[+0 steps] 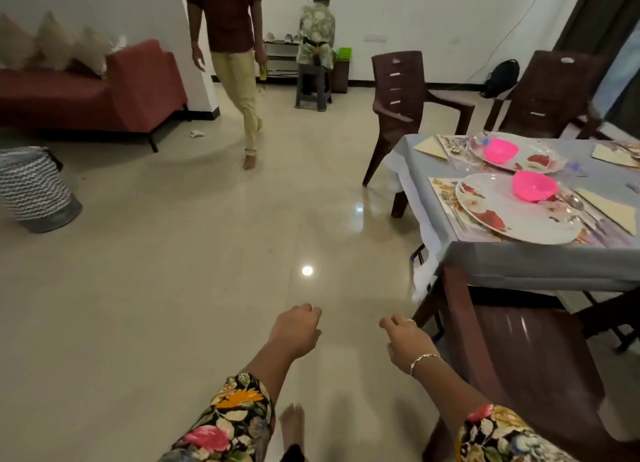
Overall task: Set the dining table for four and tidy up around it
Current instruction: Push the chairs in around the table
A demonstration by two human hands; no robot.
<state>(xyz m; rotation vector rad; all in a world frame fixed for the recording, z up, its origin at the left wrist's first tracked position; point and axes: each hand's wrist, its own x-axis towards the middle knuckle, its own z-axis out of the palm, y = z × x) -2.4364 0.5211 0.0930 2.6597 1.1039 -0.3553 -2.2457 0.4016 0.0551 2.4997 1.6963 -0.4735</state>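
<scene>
Grey cloth covers the rectangular dining table (519, 267), which stands ahead and to the right of the wearer.

- **Settings.** Two are in full view. In the nearer one a white floral plate (512, 219) lies on a printed placemat (440, 188) and carries a bright pink plastic bowl (533, 186). A folded cream napkin (606, 209) and a metal spoon (578, 203) lie at its side, presumably so that each diner finds everything within reach.
- **Far side.** The right edge of the view cuts off the rest of the table.
- **Hands.** The left hand (298, 330) and right hand (403, 340) hang apart over the floor, fingers loosely curled and holding nothing.
- **Relation.** The right hand is just beside the back of a dark brown plastic chair (519, 340) drawn up to the near end of the table. No contact is evident, and the plates lie well beyond both hands.
- **Tidying.** A small white scrap (197, 134) lies on the cream tiled floor (173, 288) near the red sofa (104, 91), well apart from the hands. It probably remains to be collected.
</scene>
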